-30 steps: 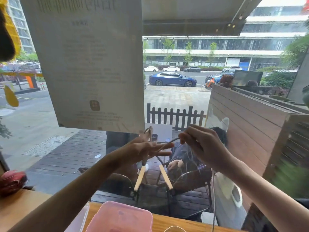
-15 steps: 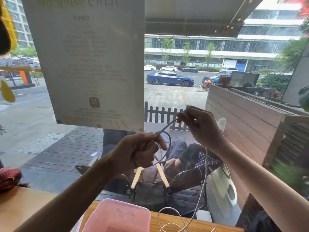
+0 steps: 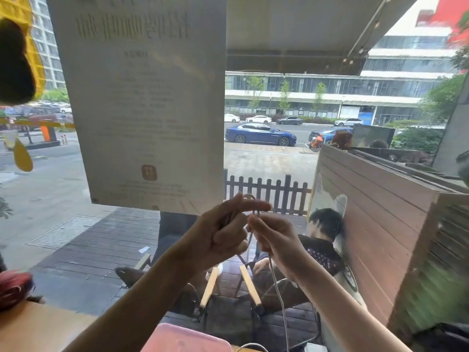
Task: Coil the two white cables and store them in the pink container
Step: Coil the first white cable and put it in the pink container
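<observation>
- Since my right hand [image 3: 275,236] swung back in, pinching the white cable [image 3: 278,288] beside my left hand [image 3: 223,233], another loop joins the coil it grips (index finger straight); slack remains below, pink container [image 3: 185,339] waiting.

Street-front café: window poster [image 3: 142,102], patio chairs [image 3: 210,285] outside.

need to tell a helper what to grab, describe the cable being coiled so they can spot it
Start at the big pale paper poster on the window; just below its lower right corner two bare hands meet. The thin white cable loops over the left hand, passes through the right hand, then hangs down, the only cord there.
</observation>
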